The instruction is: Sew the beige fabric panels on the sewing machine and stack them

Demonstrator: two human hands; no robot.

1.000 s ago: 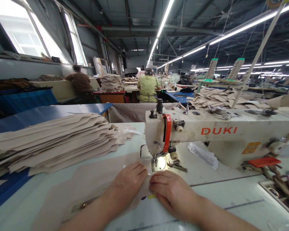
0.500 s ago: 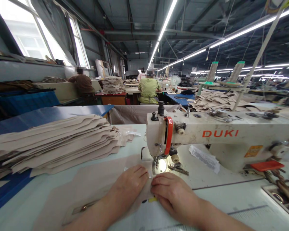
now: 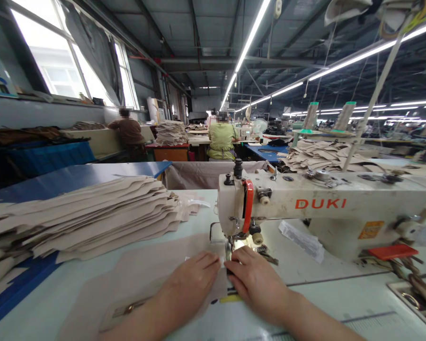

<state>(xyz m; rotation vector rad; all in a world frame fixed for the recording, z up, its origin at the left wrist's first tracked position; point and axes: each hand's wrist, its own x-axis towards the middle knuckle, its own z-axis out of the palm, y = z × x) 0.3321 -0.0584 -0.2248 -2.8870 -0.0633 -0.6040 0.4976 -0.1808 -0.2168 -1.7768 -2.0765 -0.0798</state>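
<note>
A large beige fabric piece [image 3: 138, 260] lies flat on the pale table, its right edge close to the needle area of the white sewing machine [image 3: 326, 201]. My left hand [image 3: 195, 279] rests on that fabric near its right edge, fingers pressed together; a small white bit shows beside the knuckles. Just right of it, my right hand [image 3: 253, 274] has its fingers bent together in front of the lit needle. What its fingertips hold, if anything, is hidden. Below the hands a yellow mark [image 3: 230, 299] shows on the table.
Stacked beige pieces [image 3: 110, 213] lie at the left. White paper strips [image 3: 301, 240] lie under the machine arm. A tray with metal rings [image 3: 410, 299] is at the right edge. Farther back are thread cones [image 3: 310, 117] and two seated people [image 3: 222, 137].
My right hand has moved slightly up toward the needle, covering more of the lit area. My left hand stays on the fabric, slightly lower in view. The camera view has shifted a little.
</note>
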